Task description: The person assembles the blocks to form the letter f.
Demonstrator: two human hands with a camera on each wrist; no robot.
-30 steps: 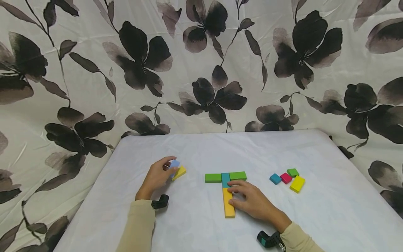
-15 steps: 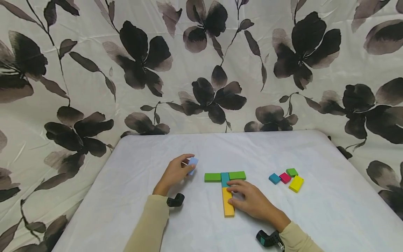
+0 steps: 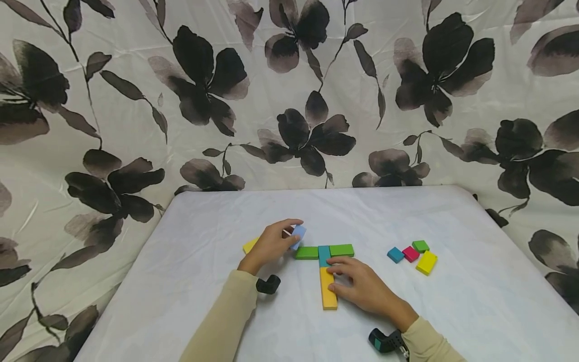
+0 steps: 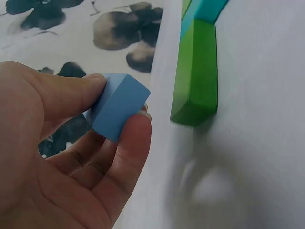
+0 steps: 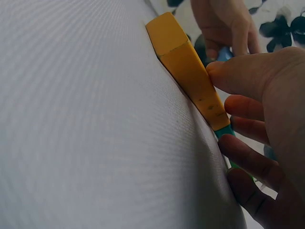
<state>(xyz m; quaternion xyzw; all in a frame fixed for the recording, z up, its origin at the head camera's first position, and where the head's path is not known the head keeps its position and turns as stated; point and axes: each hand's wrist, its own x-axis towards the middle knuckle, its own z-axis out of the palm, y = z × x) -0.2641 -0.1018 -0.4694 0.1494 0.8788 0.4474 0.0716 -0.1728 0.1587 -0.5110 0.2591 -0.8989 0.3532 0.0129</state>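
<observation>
My left hand [image 3: 270, 245] pinches a light blue block [image 4: 120, 106] between thumb and fingertips, tilted and raised, close over the left end of a green block [image 3: 307, 253]. On the white table, that green block, a teal block [image 3: 323, 254] and another green block [image 3: 342, 250] form a row. A long orange block [image 3: 328, 291] runs from the teal one toward me, making a T shape. My right hand [image 3: 367, 289] rests along the right side of the T, its bent fingers at the teal block and its thumb at the orange one.
Behind my left hand a yellow block [image 3: 250, 245] is partly hidden. A loose group at the right holds a blue block [image 3: 395, 255], a red block [image 3: 410, 254], a green block [image 3: 420, 246] and a yellow block [image 3: 426, 263]. A flowered cloth [image 3: 271, 90] hangs behind the table.
My left hand has carried the light blue block rightward, away from the yellow block and up to the left end of the row. The right hand stays in place.
</observation>
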